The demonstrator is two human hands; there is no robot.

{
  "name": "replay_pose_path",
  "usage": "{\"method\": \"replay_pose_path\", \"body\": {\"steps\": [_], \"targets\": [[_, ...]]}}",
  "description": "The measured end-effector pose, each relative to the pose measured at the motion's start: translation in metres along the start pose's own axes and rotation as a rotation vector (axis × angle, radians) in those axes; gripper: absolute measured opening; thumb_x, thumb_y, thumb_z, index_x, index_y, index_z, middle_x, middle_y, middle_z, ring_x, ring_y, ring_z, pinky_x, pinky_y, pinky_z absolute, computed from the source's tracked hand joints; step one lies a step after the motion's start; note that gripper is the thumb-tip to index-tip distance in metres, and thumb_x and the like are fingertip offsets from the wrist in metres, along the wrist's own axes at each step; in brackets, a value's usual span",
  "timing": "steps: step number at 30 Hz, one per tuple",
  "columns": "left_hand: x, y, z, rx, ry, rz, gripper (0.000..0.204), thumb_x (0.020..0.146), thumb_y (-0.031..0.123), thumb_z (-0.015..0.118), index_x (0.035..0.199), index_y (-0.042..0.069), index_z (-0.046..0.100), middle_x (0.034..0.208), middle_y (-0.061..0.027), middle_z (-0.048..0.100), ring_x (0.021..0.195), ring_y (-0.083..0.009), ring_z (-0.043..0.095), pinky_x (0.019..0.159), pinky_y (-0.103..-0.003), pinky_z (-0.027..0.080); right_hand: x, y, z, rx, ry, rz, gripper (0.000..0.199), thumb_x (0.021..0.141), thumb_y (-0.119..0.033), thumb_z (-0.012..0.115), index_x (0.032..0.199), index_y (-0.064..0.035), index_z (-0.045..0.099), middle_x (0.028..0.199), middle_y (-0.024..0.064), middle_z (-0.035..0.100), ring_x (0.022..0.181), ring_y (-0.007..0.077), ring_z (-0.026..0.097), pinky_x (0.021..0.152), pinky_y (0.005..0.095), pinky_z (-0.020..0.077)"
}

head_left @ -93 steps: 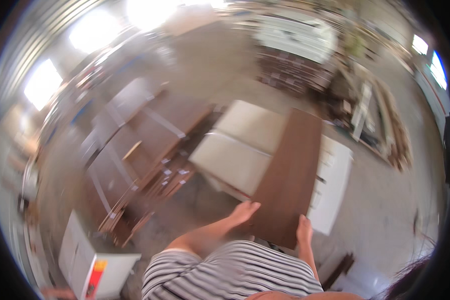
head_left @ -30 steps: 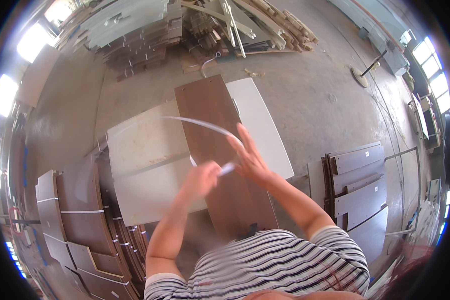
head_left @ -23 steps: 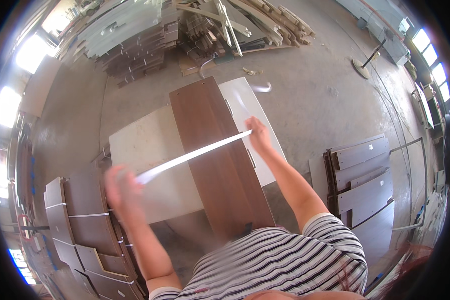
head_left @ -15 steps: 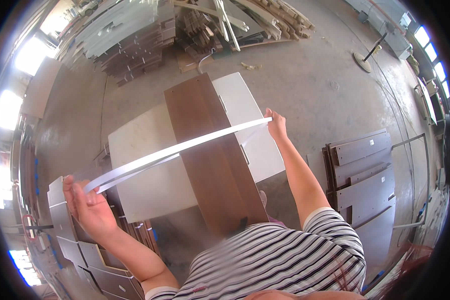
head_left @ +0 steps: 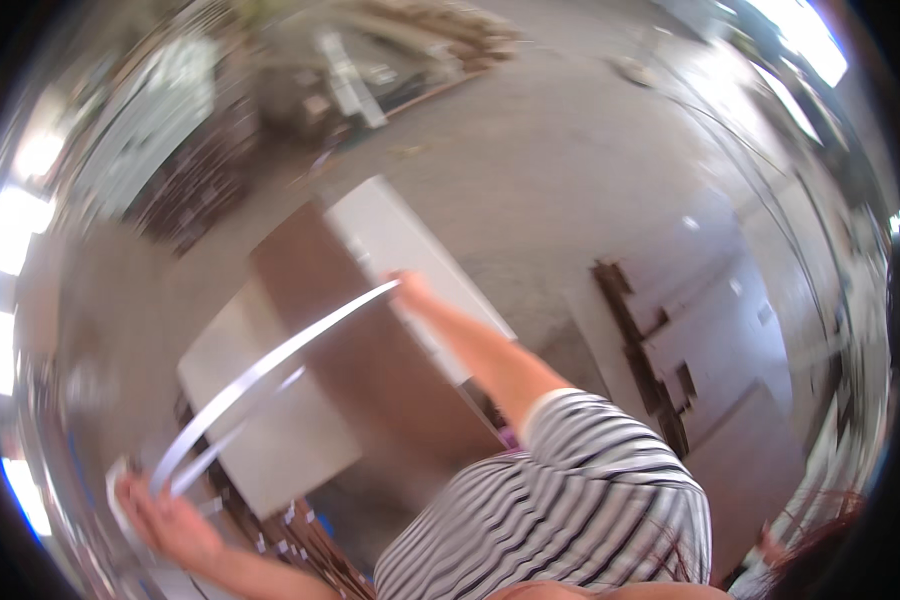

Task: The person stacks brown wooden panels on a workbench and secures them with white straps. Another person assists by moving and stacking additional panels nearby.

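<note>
A long, thin white edging strip (head_left: pixel 282 350) bows between my two hands. My right hand (head_left: pixel 408 290) pinches one end of it, over the seam between the brown panel (head_left: pixel 400 385) and a narrow white panel (head_left: pixel 410 240). Down at the lower left, my left hand (head_left: pixel 175 525) is closed around the strip where it doubles back, though blur softens the fingers. Beneath the strip, the brown panel lies across a pale board (head_left: pixel 290 440), which shows on its left side.
Dark panels (head_left: pixel 720 300) are stacked on the floor to the right. Boards and offcuts (head_left: pixel 150 140) lie piled at the far left, with more loose timber (head_left: pixel 440 40) at the back. Below the pale board's near corner, several narrow pieces (head_left: pixel 295 535) stand together.
My view has turned, blurring the scene. Both hands have moved left and lower in the picture, and the strip between them bows more and spans a shorter gap.
</note>
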State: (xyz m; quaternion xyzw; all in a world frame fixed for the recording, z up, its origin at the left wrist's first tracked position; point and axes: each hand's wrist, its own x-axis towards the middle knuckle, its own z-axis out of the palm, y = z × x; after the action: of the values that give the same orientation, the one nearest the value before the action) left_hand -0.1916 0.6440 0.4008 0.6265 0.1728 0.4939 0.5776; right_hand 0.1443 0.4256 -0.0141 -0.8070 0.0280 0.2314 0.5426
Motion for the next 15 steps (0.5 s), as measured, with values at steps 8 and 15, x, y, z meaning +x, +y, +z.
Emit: {"method": "replay_pose_path", "body": {"steps": [8, 15], "targets": [[-0.002, -0.049, -0.045, 1.143, -0.064, 0.364, 0.035, 0.098, 0.027, 0.043, 0.114, 0.0, 0.06, 0.115, -0.0182, 0.061, 0.106, -0.0332, 0.059, 0.094, -0.045, 0.046, -0.101, 0.007, -0.02, -0.077, 0.081, -0.317, 0.058, 0.081, -0.028, 0.068, 0.124, -0.001, 0.04, 0.125, 0.024, 0.048, 0.117, 0.0409, 0.046, 0.096, 0.0439, 0.0408], [-0.031, -0.156, -0.062, 0.834, -0.291, 0.073, 0.037, 0.093, 0.028, 0.055, 0.121, 0.004, 0.054, 0.116, -0.0142, 0.057, 0.104, -0.0264, 0.054, 0.1, -0.04, 0.038, -0.278, 0.118, -0.087, -0.313, -0.354, 0.074, 0.093, 0.077, -0.061, 0.062, 0.13, 0.0088, 0.033, 0.129, 0.0268, 0.044, 0.125, 0.0393, 0.041, 0.104, 0.0441, 0.0338]]}}
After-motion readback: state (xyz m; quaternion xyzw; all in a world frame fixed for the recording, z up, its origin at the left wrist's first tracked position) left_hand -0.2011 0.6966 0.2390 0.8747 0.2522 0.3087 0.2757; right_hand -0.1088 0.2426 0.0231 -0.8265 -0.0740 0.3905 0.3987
